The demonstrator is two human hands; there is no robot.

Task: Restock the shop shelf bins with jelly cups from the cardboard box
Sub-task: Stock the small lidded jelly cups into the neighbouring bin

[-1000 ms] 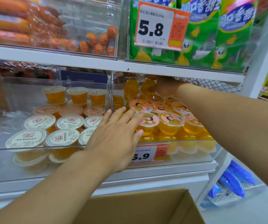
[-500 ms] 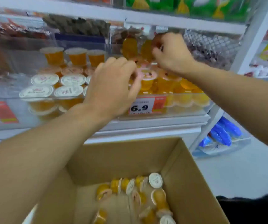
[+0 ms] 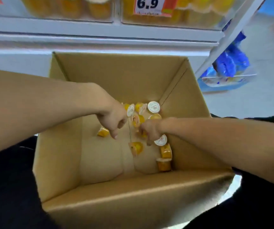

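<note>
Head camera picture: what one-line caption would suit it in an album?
Both hands, left and right, reach among scattered jelly cups deep in a cardboard box.

Bright, even shop light; soft, slightly smeared wide-angle frame.

The white shelf edge (image 3: 99,28) is near washed out, the price tag (image 3: 151,5) and blue packets (image 3: 230,61) blurred. Wide-angle bend bows the cardboard box (image 3: 116,195) walls; soft shadow fills its left inner wall, and the bottom corners fall nearly black.
</note>
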